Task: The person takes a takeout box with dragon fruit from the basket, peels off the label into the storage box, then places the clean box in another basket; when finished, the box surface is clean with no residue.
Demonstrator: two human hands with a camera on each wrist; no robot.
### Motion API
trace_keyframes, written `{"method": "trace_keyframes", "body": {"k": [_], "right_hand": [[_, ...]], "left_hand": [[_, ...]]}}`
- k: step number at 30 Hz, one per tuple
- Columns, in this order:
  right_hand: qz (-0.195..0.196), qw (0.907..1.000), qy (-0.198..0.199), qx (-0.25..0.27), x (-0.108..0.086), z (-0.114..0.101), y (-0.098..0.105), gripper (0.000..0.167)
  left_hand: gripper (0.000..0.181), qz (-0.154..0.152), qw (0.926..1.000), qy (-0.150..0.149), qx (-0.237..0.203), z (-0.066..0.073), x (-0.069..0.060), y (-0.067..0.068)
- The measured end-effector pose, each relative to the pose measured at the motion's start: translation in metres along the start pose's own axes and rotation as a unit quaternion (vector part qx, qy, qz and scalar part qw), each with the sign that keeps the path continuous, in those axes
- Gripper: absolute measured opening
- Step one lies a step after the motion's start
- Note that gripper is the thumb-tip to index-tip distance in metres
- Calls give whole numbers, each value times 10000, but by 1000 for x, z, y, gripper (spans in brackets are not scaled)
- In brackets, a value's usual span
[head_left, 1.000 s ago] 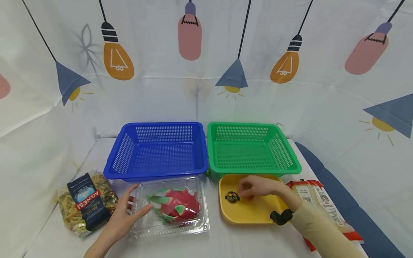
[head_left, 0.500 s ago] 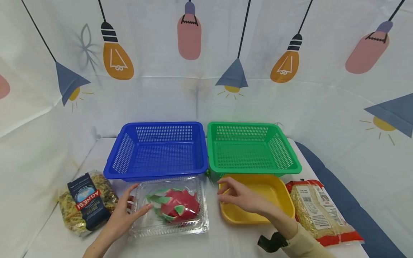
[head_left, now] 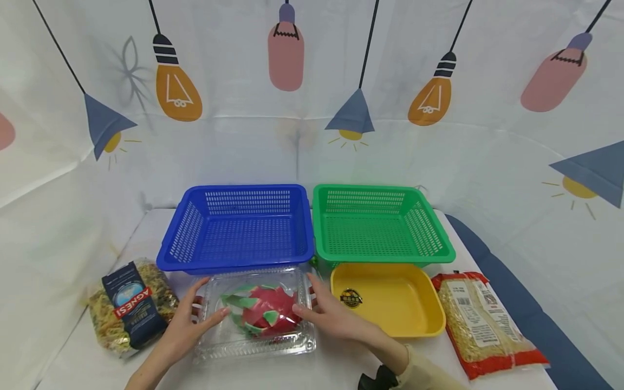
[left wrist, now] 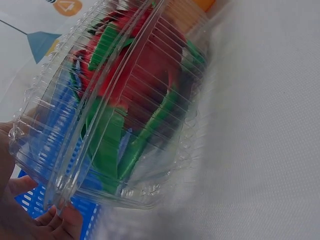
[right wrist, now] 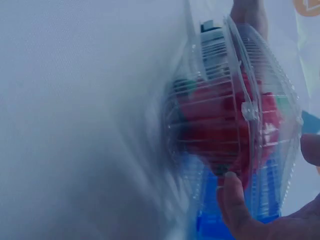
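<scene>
A clear plastic clamshell box [head_left: 219, 341] lies lidded on the white table, with a red dragon fruit [head_left: 273, 311] with green scales inside. My left hand [head_left: 182, 325] holds the box's left side, thumb over the lid and fingers at the rim; in the left wrist view the fingertips [left wrist: 70, 220] meet its corner. My right hand [head_left: 336, 314] is at the box's right side, its thumb over the lid. In the right wrist view one finger [right wrist: 232, 197] touches the side wall, while the thumb [right wrist: 311, 149] seems apart from the lid.
Behind the box stand a blue basket [head_left: 234, 265] and a green basket [head_left: 385, 254]. A yellow tray [head_left: 390, 319] with a dark label [head_left: 351, 298] is at the right. A pasta bag [head_left: 131, 306] lies left, and a red-edged grain bag [head_left: 487, 325] far right.
My right hand has left the yellow tray and moved left to the clamshell box, uncovering the tray's label. The left hand and the box have stayed in place.
</scene>
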State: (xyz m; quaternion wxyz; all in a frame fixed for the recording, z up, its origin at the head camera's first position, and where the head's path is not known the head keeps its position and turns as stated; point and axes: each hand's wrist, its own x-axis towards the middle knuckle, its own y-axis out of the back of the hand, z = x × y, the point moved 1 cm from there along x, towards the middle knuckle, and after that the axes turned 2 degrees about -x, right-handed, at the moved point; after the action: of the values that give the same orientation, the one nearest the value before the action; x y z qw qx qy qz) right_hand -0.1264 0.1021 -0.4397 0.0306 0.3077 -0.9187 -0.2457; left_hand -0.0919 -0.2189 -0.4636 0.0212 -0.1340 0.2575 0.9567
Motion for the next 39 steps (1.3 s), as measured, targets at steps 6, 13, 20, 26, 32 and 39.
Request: {"method": "trace_keyframes", "body": {"k": [6,13,20,26,32,39], "right_hand": [[266,9979,-220,-539,-1,2,-9,83],[352,9976,-293,-514,-2,2,-14,82],[506,9973,-278,-451,-4,4,-19,79],[562,9973,-361,-303,-9,4,-21,75],[590,9976,-293,-189,-20,-2,-14,72],[456,9985,-257,-153,-32,-11,5,72]], "left_hand": [[91,-7,10000,49,6,2,-1,-1],[89,85,9999,-65,131,-1,-2,-1],[75,499,9965,-605,305,-4,-7,-1],[64,583,9957,-719,34,-5,-15,-1],[59,541,9934,-858,-537,1,-26,-4],[59,529,9887,-1127,-830,17,-35,-8]]}}
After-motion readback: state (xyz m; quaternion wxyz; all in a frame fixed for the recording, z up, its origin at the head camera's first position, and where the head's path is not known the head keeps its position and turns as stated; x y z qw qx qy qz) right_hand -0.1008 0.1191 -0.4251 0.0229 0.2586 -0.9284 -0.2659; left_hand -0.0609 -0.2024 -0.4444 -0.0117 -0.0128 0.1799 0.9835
